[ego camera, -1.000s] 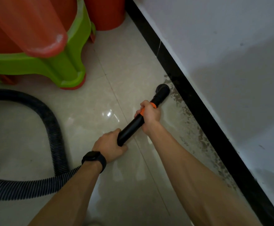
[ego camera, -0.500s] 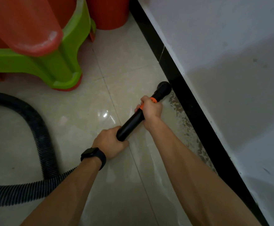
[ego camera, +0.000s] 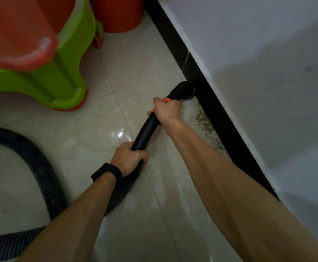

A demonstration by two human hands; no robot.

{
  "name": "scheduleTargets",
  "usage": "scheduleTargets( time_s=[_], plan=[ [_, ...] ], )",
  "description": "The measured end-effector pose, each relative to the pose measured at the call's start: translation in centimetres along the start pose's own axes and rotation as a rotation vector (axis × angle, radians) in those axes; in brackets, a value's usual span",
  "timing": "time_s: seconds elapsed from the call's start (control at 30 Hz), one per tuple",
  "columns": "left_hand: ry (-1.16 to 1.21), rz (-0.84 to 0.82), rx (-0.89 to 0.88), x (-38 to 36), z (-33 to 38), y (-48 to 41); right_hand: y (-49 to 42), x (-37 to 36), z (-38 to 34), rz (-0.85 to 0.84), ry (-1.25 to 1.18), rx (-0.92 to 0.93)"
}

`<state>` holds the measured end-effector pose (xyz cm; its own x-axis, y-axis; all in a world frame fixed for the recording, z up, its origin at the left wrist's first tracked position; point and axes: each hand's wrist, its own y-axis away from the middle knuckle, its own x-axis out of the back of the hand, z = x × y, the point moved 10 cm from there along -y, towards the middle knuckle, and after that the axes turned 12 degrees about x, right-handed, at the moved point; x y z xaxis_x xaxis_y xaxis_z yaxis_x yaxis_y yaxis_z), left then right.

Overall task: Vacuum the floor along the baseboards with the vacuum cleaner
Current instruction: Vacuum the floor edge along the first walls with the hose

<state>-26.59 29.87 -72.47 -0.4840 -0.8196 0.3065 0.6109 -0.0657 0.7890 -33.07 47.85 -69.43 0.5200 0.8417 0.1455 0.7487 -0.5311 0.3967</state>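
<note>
Fingers (ego camera: 142,155) are being wrapped round the vacuum wand (ego camera: 145,131) by left hand (ego camera: 128,157) and right hand (ego camera: 168,111). Nozzle (ego camera: 183,90) is being held against black baseboard (ego camera: 216,114).

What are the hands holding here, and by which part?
Both hands grip the vacuum wand. The right hand holds it at the orange collar behind the nozzle. The left hand holds the rear end, where the ribbed hose joins.

Black wand (ego camera: 145,129), orange collar (ego camera: 166,100); black baseboard (ego camera: 220,118); green stool (ego camera: 46,80).
</note>
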Motion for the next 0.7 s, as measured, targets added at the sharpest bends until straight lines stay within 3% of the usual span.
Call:
scheduleTargets(
  time_s=[0.57,0.7],
  plan=[
    [-0.363,0.064,-0.169,-1.8,-2.2,3.4,5.2,4.8,4.4,0.125,-0.106,-0.082],
    [-0.417,0.070,-0.242,-2.5,-2.3,4.3,6.1,5.4,4.9,0.111,-0.242,-0.089]
  ],
)
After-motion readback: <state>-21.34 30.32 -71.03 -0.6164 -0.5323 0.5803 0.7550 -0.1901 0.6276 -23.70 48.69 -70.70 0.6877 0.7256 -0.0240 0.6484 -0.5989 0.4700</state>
